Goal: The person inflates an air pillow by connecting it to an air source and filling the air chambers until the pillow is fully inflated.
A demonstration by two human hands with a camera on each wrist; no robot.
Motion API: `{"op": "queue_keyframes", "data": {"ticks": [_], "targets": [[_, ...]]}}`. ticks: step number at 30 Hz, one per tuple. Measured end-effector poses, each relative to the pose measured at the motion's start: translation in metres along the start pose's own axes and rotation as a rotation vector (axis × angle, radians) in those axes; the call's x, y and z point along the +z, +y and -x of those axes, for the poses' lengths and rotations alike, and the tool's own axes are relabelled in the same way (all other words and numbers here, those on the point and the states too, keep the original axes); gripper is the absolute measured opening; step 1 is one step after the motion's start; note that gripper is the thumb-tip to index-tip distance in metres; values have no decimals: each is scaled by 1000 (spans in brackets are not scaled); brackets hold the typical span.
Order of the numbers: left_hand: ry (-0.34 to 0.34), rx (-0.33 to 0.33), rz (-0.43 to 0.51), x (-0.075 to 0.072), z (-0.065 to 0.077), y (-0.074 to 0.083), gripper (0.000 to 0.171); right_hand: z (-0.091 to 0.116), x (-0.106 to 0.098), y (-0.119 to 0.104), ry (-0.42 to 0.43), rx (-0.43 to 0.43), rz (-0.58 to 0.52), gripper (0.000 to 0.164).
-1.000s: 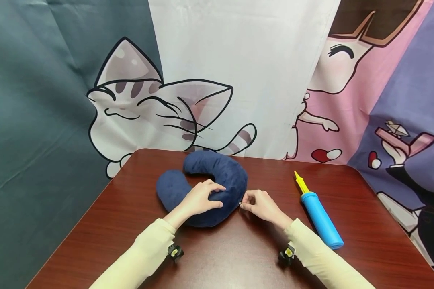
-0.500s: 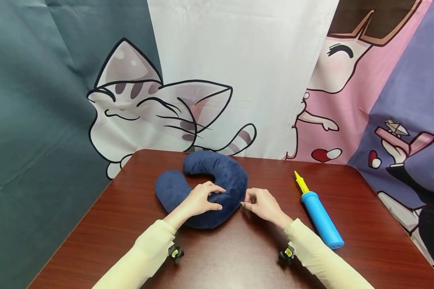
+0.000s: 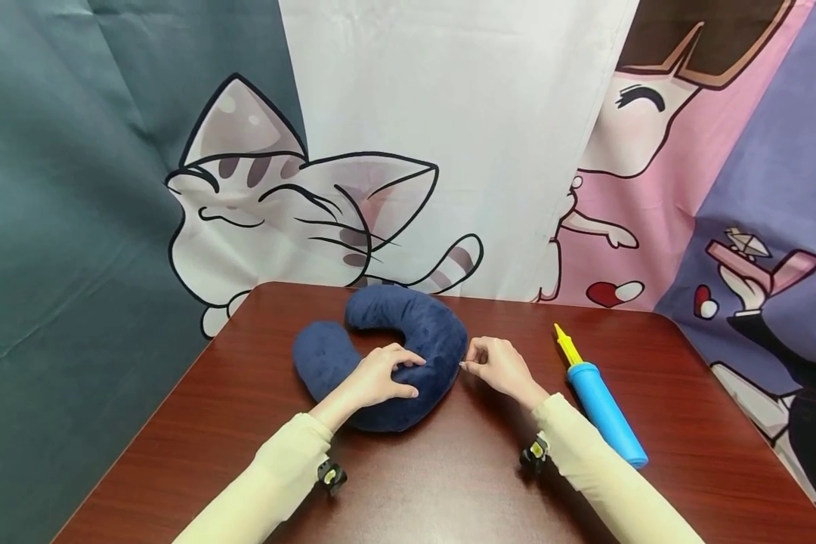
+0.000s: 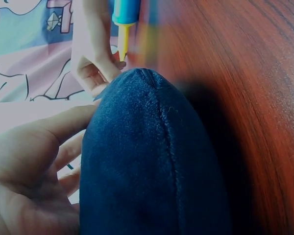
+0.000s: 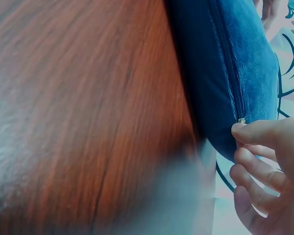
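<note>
A navy U-shaped neck pillow lies on the table with its curved back toward the right. My left hand rests on top of its near side, thumb and fingers spread apart on the plush. At the pillow's right edge, my right hand pinches a small metal zipper pull between thumb and index finger. The dark zipper runs along the pillow's side seam, as the right wrist view shows. In the left wrist view, the left hand lies against the pillow's upper face.
A blue hand pump with a yellow nozzle lies to the right of my right hand, close to the forearm. The reddish-brown wooden table ends at a cartoon-printed cloth backdrop.
My right hand has moved away from me along the pillow's right edge, still pinching the zipper pull. The left hand and the pillow have hardly moved.
</note>
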State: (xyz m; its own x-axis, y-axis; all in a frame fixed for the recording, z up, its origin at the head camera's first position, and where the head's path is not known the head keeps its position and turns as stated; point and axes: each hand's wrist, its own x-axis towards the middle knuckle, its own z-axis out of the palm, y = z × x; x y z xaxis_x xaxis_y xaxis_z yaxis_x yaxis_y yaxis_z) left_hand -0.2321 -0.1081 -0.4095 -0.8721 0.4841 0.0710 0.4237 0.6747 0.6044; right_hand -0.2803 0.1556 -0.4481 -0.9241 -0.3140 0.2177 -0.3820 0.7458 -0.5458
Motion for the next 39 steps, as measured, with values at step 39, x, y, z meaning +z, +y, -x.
{"op": "queue_keyframes", "data": {"ticks": [39], "targets": [[-16, 59, 8, 2, -1, -3, 43, -52, -3, 37, 85, 107, -129, 10]]}}
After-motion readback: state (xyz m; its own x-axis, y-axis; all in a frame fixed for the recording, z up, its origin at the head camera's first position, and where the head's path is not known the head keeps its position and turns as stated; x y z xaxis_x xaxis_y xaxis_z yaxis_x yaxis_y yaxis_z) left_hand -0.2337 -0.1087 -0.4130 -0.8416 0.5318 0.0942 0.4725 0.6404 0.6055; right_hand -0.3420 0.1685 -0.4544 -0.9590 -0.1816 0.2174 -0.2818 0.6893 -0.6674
